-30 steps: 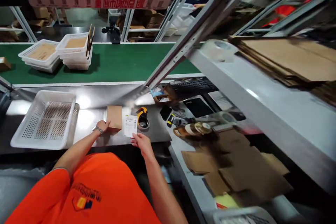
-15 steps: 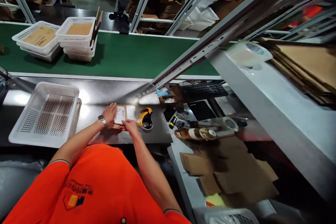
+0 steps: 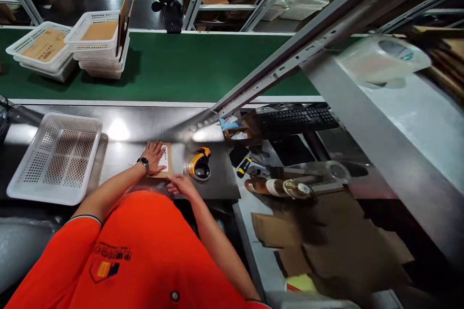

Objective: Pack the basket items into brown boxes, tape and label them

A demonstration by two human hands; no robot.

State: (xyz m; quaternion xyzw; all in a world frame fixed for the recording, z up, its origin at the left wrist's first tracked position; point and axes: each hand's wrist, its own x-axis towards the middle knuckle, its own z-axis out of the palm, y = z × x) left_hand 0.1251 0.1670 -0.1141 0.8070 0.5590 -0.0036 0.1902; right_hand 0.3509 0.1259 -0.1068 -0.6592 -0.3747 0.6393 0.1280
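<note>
Carton (image 3: 169, 155), brown, small, flat on the metal table (image 3: 125, 154), white label (image 3: 164, 160) on top; left hand (image 3: 155, 156) laid flat over carton and label, fingers spread, not gripping; right hand (image 3: 181, 185), apart from the left, at the near right corner, fingers bent, grip or contact cannot be told; yellow-and-black tape dispenser (image 3: 200, 164), just right of carton; white basket (image 3: 47, 194), well to its left

Single head-worn view, facing forward and down over orange shirt (image 3: 141, 246); steel workbench (image 3: 119, 166) close below, green conveyor belt (image 3: 181, 67) farther ahead, grey shelf (image 3: 409, 111) near at right.
</note>
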